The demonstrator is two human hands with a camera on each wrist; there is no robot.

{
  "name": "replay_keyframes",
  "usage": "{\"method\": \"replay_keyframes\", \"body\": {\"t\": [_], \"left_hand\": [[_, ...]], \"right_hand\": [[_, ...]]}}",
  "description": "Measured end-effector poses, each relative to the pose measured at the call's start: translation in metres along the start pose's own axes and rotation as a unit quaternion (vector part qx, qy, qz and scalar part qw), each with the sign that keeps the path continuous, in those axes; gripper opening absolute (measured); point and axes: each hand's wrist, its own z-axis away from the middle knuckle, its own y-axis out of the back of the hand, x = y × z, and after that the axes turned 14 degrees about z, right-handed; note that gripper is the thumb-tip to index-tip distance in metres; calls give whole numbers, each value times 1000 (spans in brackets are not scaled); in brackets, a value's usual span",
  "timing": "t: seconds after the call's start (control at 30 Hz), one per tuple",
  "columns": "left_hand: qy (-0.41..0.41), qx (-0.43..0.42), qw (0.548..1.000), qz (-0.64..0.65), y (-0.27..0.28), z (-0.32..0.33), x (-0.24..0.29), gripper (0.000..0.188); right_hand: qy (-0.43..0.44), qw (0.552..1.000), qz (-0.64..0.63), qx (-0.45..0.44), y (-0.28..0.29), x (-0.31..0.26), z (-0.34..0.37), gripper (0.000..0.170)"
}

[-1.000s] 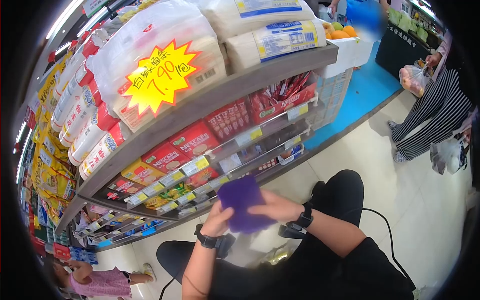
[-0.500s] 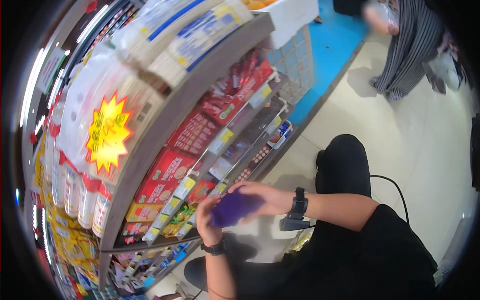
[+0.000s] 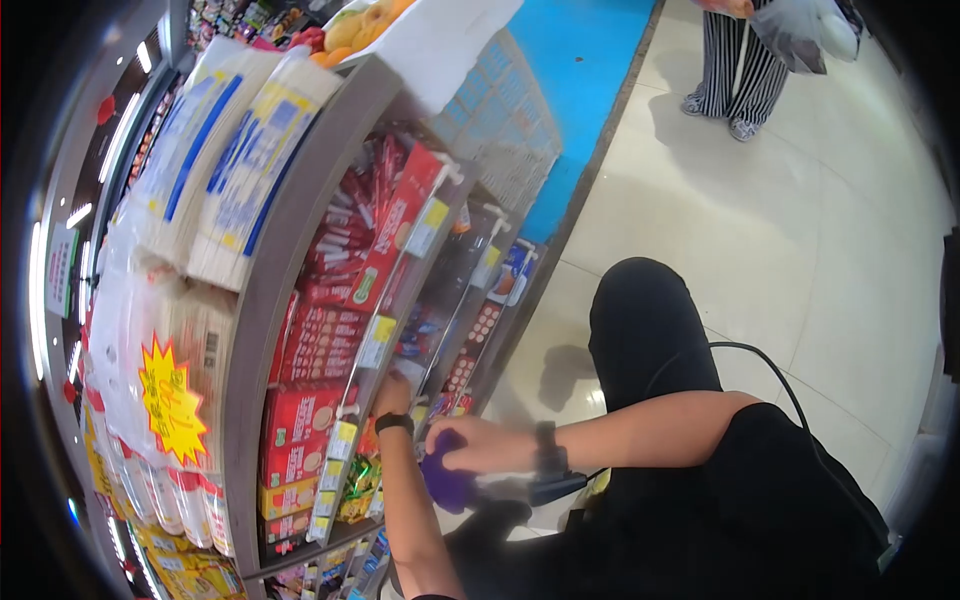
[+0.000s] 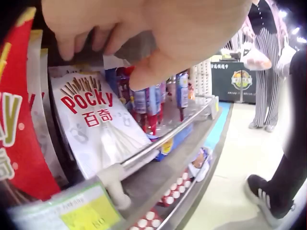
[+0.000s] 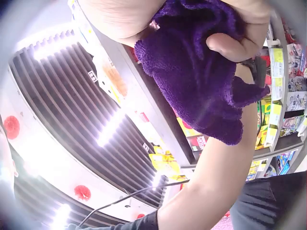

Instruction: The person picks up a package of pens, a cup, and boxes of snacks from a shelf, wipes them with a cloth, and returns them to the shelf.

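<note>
A purple cloth [image 5: 187,81] with a fuzzy, towel-like surface hangs bunched from my right hand [image 3: 482,445], which grips it with the thumb pressed over its front. In the head view the cloth sits just beside my left forearm. My left hand [image 3: 393,395] reaches into a middle shelf of the rack. Seen from the left wrist, it hovers over a white Pocky box [image 4: 98,124], fingers loosely bent downward and thumb pointing down. Beside that box stand several blue and red packs [image 4: 152,105], partly behind the thumb. A red Pocky box [image 4: 19,124] leans at the left.
A clear rail with price tags [image 3: 375,342] edges the shelf front. Red Nescafe boxes [image 3: 300,430] fill the shelf above, with large noodle packs [image 3: 255,165] on top. A grey plastic crate [image 3: 510,110] stands beyond the rack. A person in striped trousers [image 3: 735,70] stands farther off.
Both hands held the purple cloth before; my left hand has let go and moved into the shelf. The right hand keeps the cloth, now lower. The head view has turned.
</note>
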Motion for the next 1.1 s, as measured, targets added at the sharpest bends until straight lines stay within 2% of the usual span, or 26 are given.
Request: {"method": "replay_keyframes", "body": {"t": [0.07, 0.1, 0.13, 0.17, 0.27, 0.37, 0.47, 0.57, 0.63, 0.7, 0.77, 0.97, 1.07, 1.1], "left_hand": [[7, 13, 1000, -5, -8, -13, -14, 22], [16, 17, 1000, -17, -11, -16, -19, 25], [26, 22, 999, -27, -14, -20, -18, 29], [72, -10, 996, -44, 6, -15, 30, 30], [78, -46, 995, -30, 7, -20, 39, 34], [96, -88, 991, 20, 4, -23, 20, 44], [46, -37, 992, 111, -10, -19, -13, 31], [38, -44, 993, 105, -8, -12, -23, 40], [32, -42, 998, 34, -3, -8, -21, 45], [42, -42, 998, -25, 10, 1, 6, 50], [69, -44, 994, -72, 33, 19, 61, 57], [46, 9, 990, -130, 36, 46, 76, 43], [-58, 80, 983, -154, 51, 68, 100, 34], [-150, 109, 974, -133, 54, 76, 103, 33]], "right_hand": [[60, 996, 40, 46, -2, 6, -8, 27], [17, 999, 8, 30, 1, 3, -4, 27], [47, 996, 39, 60, -2, 11, -10, 27], [45, 996, 36, 71, -4, 15, -11, 27], [9, 998, 17, 64, -2, 11, -7, 26], [5, 998, 14, 66, -2, 10, -3, 27], [16, 997, 19, 77, -4, 9, -1, 28], [15, 997, 15, 75, -5, 3, 2, 27], [17, 997, 16, 74, -8, 4, 2, 27], [24, 997, 19, 77, -11, 8, 1, 26], [10, 998, 18, 66, -13, 8, 3, 26], [22, 996, 22, 82, -15, 16, 2, 28], [41, 994, 37, 95, -13, 17, 4, 27], [55, 993, 40, 99, -13, 18, 5, 26]]}}
